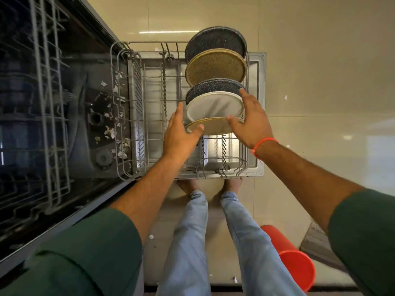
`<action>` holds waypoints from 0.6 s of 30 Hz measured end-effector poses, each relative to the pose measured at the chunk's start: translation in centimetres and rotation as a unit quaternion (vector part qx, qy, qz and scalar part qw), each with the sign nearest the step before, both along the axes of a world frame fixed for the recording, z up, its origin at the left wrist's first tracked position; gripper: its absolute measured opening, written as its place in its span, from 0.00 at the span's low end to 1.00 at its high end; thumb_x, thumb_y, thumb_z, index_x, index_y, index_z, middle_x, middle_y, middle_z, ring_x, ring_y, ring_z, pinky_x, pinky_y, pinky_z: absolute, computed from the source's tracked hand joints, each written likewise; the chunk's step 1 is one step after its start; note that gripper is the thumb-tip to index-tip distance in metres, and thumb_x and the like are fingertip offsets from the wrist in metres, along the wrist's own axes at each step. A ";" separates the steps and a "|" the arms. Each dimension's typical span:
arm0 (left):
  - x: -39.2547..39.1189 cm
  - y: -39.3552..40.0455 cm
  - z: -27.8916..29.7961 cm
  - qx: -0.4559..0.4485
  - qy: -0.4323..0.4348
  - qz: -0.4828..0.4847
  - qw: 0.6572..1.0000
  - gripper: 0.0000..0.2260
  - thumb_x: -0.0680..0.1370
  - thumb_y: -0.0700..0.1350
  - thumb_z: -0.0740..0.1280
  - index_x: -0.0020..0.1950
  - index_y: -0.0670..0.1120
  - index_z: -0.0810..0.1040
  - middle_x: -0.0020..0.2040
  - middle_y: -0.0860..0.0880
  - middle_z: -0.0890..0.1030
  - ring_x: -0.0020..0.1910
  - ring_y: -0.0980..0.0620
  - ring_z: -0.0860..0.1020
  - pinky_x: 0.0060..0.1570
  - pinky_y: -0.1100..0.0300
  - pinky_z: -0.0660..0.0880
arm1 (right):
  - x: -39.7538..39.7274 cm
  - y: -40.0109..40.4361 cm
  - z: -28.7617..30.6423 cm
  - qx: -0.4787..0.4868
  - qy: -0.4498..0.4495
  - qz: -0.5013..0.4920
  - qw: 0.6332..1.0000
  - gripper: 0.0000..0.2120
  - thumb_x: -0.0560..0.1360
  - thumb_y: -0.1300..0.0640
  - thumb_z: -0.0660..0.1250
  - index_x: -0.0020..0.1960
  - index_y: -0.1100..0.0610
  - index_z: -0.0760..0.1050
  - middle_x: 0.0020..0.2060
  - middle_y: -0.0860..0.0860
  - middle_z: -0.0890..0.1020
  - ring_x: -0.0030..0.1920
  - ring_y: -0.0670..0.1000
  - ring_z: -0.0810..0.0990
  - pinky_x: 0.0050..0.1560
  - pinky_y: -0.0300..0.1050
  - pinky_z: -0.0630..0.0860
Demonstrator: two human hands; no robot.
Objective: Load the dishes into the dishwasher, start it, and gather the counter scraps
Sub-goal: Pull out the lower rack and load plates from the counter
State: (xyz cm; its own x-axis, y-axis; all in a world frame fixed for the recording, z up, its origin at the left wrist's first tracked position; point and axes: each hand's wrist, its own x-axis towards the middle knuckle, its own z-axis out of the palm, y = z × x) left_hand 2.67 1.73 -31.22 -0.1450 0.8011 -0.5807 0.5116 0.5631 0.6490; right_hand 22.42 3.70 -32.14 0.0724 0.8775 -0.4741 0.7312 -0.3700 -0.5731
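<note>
The dishwasher's lower rack (149, 99) is pulled out over the open door. Several plates stand upright in its right row: a dark speckled plate (215, 39) at the far end, a tan plate (215, 67), a second dark plate (213, 86), a white plate (213, 105) and, nearest me, a small tan plate (215, 124). My left hand (181, 133) holds the left edge of the nearest tan plate. My right hand (250, 120) grips its right edge and touches the white plate's rim.
The upper rack (42, 103) sticks out at the left. Paper-like scraps (111, 131) lie on the dishwasher floor. A red bin (292, 257) stands on the tiled floor at the lower right, beside my legs. A small scrap (285, 97) lies on the floor.
</note>
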 end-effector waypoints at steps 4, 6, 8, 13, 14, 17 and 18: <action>1.1 -2.0 5.2 0.012 -0.064 0.043 0.997 0.37 0.79 0.49 0.71 0.83 0.53 0.54 0.80 0.52 0.61 0.66 0.63 0.60 0.63 0.65 0.59 | -1.5 -1.0 4.8 0.003 0.026 -0.012 1.000 0.39 0.74 0.42 0.65 0.81 0.48 0.55 0.78 0.56 0.62 0.76 0.58 0.64 0.74 0.57 0.65; 1.3 -3.3 8.0 0.021 -0.077 0.061 0.995 0.37 0.80 0.49 0.71 0.83 0.53 0.53 0.80 0.52 0.62 0.66 0.63 0.61 0.62 0.66 0.61 | -2.1 -2.0 7.5 0.008 0.043 -0.024 0.999 0.39 0.73 0.39 0.63 0.80 0.48 0.56 0.78 0.56 0.62 0.76 0.58 0.64 0.74 0.58 0.65; 1.4 -4.5 10.7 0.035 -0.087 0.075 0.993 0.38 0.79 0.48 0.71 0.83 0.52 0.52 0.80 0.52 0.62 0.67 0.64 0.61 0.62 0.67 0.61 | -2.5 -3.2 10.2 0.015 0.067 -0.044 0.997 0.39 0.72 0.38 0.62 0.80 0.47 0.56 0.78 0.55 0.62 0.77 0.57 0.63 0.74 0.59 0.65; 0.5 -7.6 17.9 0.085 -0.089 0.076 0.989 0.40 0.79 0.49 0.71 0.83 0.53 0.50 0.82 0.52 0.55 0.75 0.63 0.55 0.73 0.62 0.58 | -3.2 -6.3 16.9 0.045 0.108 -0.073 0.990 0.39 0.71 0.34 0.60 0.80 0.45 0.57 0.79 0.53 0.61 0.78 0.55 0.62 0.76 0.59 0.63; 0.2 -8.2 19.5 0.094 -0.089 0.072 0.989 0.40 0.79 0.49 0.71 0.83 0.54 0.49 0.82 0.53 0.54 0.78 0.60 0.54 0.73 0.61 0.56 | -3.3 -6.8 18.3 0.053 0.117 -0.076 0.989 0.39 0.72 0.34 0.60 0.80 0.45 0.57 0.79 0.53 0.62 0.78 0.54 0.61 0.76 0.59 0.62; -0.3 -9.6 23.8 0.119 -0.088 0.055 0.988 0.39 0.80 0.50 0.70 0.83 0.56 0.47 0.83 0.55 0.53 0.80 0.57 0.53 0.73 0.60 0.54 | -3.6 -7.7 22.6 0.069 0.130 -0.085 0.985 0.38 0.74 0.39 0.62 0.81 0.46 0.56 0.80 0.51 0.60 0.80 0.51 0.56 0.78 0.56 0.58; -0.4 -9.9 25.3 0.128 -0.089 0.053 0.986 0.39 0.80 0.50 0.70 0.83 0.56 0.47 0.83 0.55 0.52 0.80 0.57 0.52 0.74 0.58 0.54 | -3.6 -7.9 24.1 0.079 0.135 -0.083 0.984 0.37 0.75 0.40 0.63 0.81 0.47 0.56 0.80 0.51 0.59 0.80 0.50 0.55 0.78 0.56 0.57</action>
State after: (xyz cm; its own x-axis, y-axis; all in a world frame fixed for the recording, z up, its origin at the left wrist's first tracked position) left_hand 2.25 -8.20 -5.97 -0.1493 0.9109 -0.3846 0.3241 0.4125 0.8513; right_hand 18.80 -4.20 -8.04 0.1117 0.9284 -0.3543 0.4810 -0.3625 -0.7983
